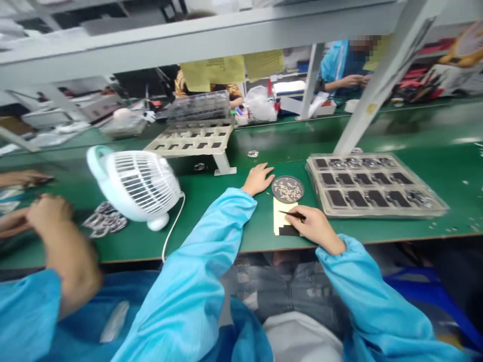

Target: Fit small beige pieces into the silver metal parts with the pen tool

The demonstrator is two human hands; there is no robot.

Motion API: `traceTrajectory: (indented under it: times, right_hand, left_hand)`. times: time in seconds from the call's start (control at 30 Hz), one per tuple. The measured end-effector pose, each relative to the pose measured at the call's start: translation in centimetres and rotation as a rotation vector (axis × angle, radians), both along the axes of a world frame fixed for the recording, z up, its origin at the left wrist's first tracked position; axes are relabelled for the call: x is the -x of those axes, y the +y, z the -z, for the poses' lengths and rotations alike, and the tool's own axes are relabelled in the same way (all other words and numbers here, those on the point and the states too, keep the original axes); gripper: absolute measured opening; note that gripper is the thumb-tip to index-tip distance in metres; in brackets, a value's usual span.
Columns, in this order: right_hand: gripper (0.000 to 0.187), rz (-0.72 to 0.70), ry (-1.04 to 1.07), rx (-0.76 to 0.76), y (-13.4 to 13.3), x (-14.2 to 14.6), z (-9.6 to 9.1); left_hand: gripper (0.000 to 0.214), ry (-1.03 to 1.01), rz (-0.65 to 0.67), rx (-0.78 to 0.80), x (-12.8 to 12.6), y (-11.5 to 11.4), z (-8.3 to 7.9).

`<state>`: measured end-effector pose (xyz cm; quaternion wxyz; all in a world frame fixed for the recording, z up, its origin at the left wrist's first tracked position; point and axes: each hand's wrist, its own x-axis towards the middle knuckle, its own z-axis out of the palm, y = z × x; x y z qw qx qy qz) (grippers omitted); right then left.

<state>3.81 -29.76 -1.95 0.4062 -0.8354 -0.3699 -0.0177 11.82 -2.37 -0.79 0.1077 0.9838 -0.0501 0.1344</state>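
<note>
Both my hands are on the green bench (396, 236). My left hand (258, 179) lies flat with fingers loosely spread, just left of a round dish (288, 189) of small pale parts, not touching it as far as I can tell. My right hand (315, 227) is curled, pinching thin dark tweezers (292, 214) whose tip points left over a cream card (282, 217) just below the dish; a black patch sits at the card's near edge. Right of the dish lies a clear tray (377, 213) of dark pieces. A white fan (136, 183) stands to the left, beside a co-worker's blurred hand (49, 213).
</note>
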Motion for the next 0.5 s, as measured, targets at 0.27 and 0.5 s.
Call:
traceTrajectory:
  times: [0.27,0.5]
  right_hand:
    - [0.007,-0.018,-0.048,-0.083,0.2,0.5,-0.7]
    - [0.006,0.014,-0.087,-0.037,0.4,0.2,-1.2]
  left_hand:
    - [0.048,-0.018,0.027,0.04,0.2,0.1,0.0]
    - [0.05,-0.05,0.073,0.032,-1.1,1.2,0.6]
